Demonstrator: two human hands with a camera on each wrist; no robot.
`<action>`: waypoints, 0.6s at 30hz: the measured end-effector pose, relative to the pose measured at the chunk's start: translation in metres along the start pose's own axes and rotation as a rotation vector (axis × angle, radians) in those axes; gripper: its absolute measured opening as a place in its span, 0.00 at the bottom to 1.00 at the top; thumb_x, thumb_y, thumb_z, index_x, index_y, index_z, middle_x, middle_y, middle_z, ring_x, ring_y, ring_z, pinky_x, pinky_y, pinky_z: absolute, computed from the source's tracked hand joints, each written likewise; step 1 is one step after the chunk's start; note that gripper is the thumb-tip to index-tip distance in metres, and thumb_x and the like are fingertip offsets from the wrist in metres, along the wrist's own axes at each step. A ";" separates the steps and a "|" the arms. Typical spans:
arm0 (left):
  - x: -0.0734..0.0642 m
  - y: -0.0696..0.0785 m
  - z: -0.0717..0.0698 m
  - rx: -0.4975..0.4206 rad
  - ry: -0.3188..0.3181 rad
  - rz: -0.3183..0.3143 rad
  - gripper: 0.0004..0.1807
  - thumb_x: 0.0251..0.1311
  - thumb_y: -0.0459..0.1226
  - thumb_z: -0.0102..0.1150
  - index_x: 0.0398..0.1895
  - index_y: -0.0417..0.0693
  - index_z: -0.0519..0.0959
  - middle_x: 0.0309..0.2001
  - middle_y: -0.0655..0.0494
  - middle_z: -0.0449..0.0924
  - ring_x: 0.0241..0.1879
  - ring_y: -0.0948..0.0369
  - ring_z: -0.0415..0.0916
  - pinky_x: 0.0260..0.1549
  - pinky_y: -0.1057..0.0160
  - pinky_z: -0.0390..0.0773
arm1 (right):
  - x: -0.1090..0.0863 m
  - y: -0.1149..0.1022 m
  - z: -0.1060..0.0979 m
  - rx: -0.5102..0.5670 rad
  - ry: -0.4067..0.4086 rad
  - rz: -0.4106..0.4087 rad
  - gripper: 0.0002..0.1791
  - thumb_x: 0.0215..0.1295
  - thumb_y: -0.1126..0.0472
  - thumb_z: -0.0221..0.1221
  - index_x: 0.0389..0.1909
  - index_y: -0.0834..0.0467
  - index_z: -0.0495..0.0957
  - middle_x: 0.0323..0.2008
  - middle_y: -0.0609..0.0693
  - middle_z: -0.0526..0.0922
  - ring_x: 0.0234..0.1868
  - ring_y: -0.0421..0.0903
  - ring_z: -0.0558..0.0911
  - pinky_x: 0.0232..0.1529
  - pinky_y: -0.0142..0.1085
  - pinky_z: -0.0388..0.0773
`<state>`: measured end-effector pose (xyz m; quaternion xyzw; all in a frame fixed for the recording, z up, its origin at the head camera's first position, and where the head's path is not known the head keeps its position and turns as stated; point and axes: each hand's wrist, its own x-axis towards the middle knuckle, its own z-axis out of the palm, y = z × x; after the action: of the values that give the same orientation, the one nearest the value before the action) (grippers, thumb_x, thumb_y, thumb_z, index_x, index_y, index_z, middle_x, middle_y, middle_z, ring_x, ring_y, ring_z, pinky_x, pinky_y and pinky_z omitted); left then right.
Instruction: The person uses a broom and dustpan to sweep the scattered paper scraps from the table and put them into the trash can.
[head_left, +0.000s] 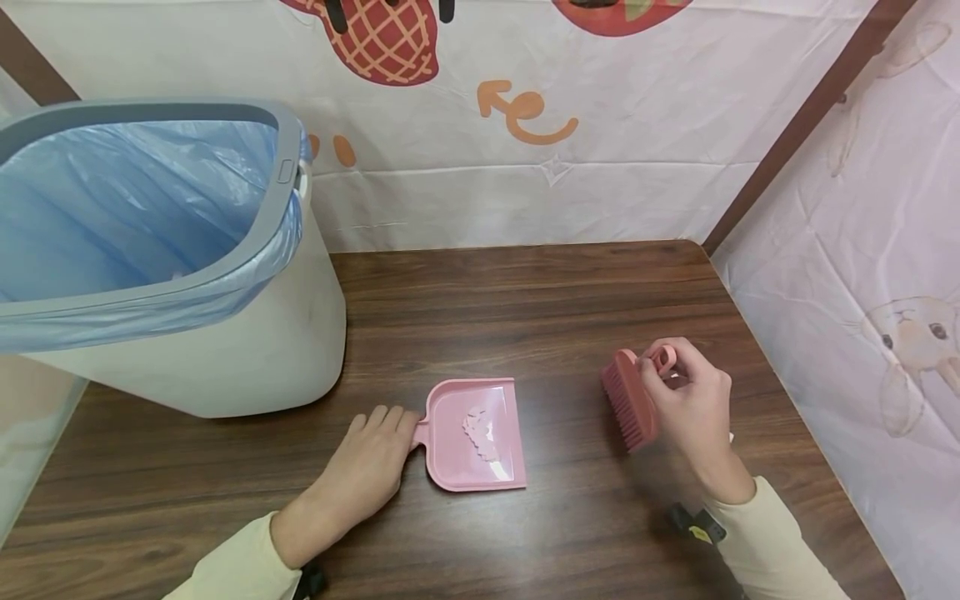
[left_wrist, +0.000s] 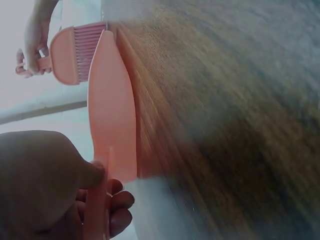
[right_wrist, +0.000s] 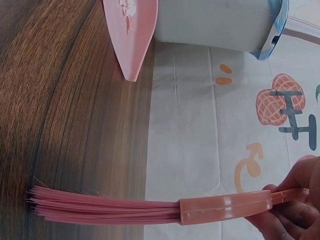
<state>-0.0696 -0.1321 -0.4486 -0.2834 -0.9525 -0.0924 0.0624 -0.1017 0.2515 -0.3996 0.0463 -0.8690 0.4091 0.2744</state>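
A pink dustpan [head_left: 442,442] lies on the wooden table, its wide edge facing right. Small pale scraps [head_left: 478,433] sit in a little heap inside it. My left hand [head_left: 375,458] grips the dustpan's handle, the thumb on one side and the fingers on the other in the left wrist view. To the right, my right hand [head_left: 693,400] pinches the looped handle of a pink hand brush [head_left: 633,400]. The brush is tilted, bristles toward the table; in the right wrist view the bristles [right_wrist: 105,206] stand apart from the dustpan [right_wrist: 135,40].
A pale bin [head_left: 285,350] with a grey rim and blue liner [head_left: 150,200] stands at the table's left. Printed cloth [head_left: 450,200] hangs behind the table, and another cloth [head_left: 862,275] hangs along the right edge. Bare wood [head_left: 487,308] lies behind the dustpan.
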 end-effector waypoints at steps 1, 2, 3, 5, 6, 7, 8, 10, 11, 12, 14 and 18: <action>0.000 0.000 0.000 0.000 0.001 -0.002 0.05 0.69 0.32 0.59 0.43 0.42 0.75 0.31 0.55 0.70 0.32 0.57 0.65 0.31 0.61 0.61 | 0.000 0.000 0.000 0.000 -0.001 0.002 0.04 0.61 0.72 0.64 0.35 0.62 0.82 0.29 0.50 0.84 0.30 0.27 0.80 0.27 0.20 0.76; 0.000 0.000 0.000 -0.003 0.001 -0.004 0.04 0.69 0.32 0.59 0.43 0.42 0.75 0.31 0.55 0.70 0.32 0.57 0.65 0.31 0.61 0.61 | 0.000 0.000 0.000 -0.001 -0.001 0.003 0.04 0.61 0.72 0.64 0.35 0.62 0.82 0.29 0.51 0.84 0.30 0.27 0.80 0.27 0.20 0.76; 0.000 -0.001 0.000 -0.004 0.001 -0.006 0.04 0.69 0.32 0.59 0.42 0.42 0.75 0.31 0.55 0.69 0.32 0.56 0.65 0.31 0.60 0.61 | 0.000 -0.001 -0.001 -0.001 0.000 0.005 0.04 0.61 0.72 0.64 0.35 0.62 0.82 0.29 0.51 0.85 0.30 0.27 0.80 0.27 0.20 0.76; 0.000 -0.002 0.000 -0.002 0.002 -0.009 0.04 0.69 0.32 0.59 0.42 0.42 0.75 0.31 0.55 0.70 0.33 0.56 0.65 0.31 0.60 0.61 | -0.001 -0.002 -0.001 0.006 0.002 0.008 0.04 0.61 0.72 0.64 0.35 0.62 0.82 0.29 0.52 0.85 0.30 0.27 0.80 0.28 0.19 0.76; 0.000 -0.002 -0.001 -0.001 0.004 -0.009 0.04 0.69 0.33 0.59 0.42 0.42 0.75 0.31 0.55 0.70 0.33 0.56 0.65 0.31 0.60 0.61 | -0.001 -0.002 -0.001 0.008 0.003 0.009 0.05 0.61 0.73 0.64 0.35 0.62 0.83 0.29 0.52 0.85 0.30 0.27 0.80 0.28 0.19 0.76; 0.000 -0.002 -0.001 0.000 0.007 -0.008 0.05 0.69 0.34 0.59 0.43 0.41 0.75 0.32 0.55 0.70 0.33 0.56 0.66 0.31 0.60 0.62 | -0.001 -0.003 -0.001 0.011 0.004 0.010 0.05 0.61 0.73 0.64 0.36 0.62 0.83 0.29 0.52 0.85 0.30 0.27 0.80 0.28 0.19 0.76; 0.000 -0.003 -0.002 -0.001 0.009 -0.009 0.06 0.69 0.34 0.59 0.43 0.41 0.75 0.32 0.55 0.71 0.33 0.56 0.66 0.32 0.60 0.62 | -0.001 -0.003 -0.001 0.014 0.004 0.011 0.05 0.61 0.73 0.64 0.36 0.62 0.83 0.29 0.52 0.85 0.30 0.27 0.80 0.28 0.19 0.76; 0.000 -0.003 -0.003 0.001 0.017 -0.006 0.07 0.69 0.35 0.60 0.44 0.41 0.75 0.32 0.54 0.71 0.33 0.56 0.66 0.32 0.60 0.62 | -0.001 -0.004 -0.001 0.018 0.003 0.013 0.05 0.62 0.74 0.64 0.36 0.61 0.83 0.29 0.52 0.85 0.30 0.28 0.80 0.28 0.19 0.76; 0.000 -0.004 -0.004 0.002 0.021 -0.005 0.08 0.69 0.35 0.60 0.45 0.40 0.76 0.33 0.54 0.71 0.33 0.56 0.66 0.32 0.60 0.62 | -0.001 -0.004 -0.001 0.016 0.003 0.011 0.06 0.62 0.74 0.64 0.36 0.61 0.83 0.29 0.52 0.85 0.30 0.28 0.80 0.28 0.19 0.76; 0.000 -0.004 -0.004 0.003 0.025 -0.003 0.08 0.69 0.36 0.60 0.45 0.40 0.76 0.33 0.54 0.71 0.33 0.55 0.66 0.32 0.60 0.62 | -0.001 -0.004 -0.001 0.015 0.002 0.012 0.06 0.62 0.74 0.64 0.36 0.62 0.83 0.29 0.52 0.85 0.30 0.28 0.80 0.28 0.19 0.76; 0.000 -0.005 -0.006 0.005 0.028 -0.001 0.09 0.69 0.36 0.60 0.45 0.40 0.75 0.33 0.54 0.71 0.33 0.55 0.66 0.32 0.60 0.61 | -0.001 -0.003 -0.001 0.010 0.001 0.011 0.05 0.61 0.74 0.64 0.36 0.62 0.83 0.29 0.52 0.85 0.30 0.28 0.80 0.27 0.19 0.75; 0.001 -0.006 -0.011 0.014 0.023 0.004 0.09 0.69 0.36 0.60 0.44 0.40 0.75 0.32 0.54 0.71 0.34 0.55 0.66 0.32 0.59 0.63 | -0.001 -0.001 0.000 -0.002 0.001 0.007 0.05 0.61 0.73 0.64 0.36 0.62 0.82 0.29 0.51 0.85 0.30 0.28 0.80 0.27 0.19 0.75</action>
<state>-0.0735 -0.1388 -0.4382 -0.2836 -0.9519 -0.0888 0.0753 -0.1010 0.2511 -0.3993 0.0427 -0.8696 0.4091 0.2732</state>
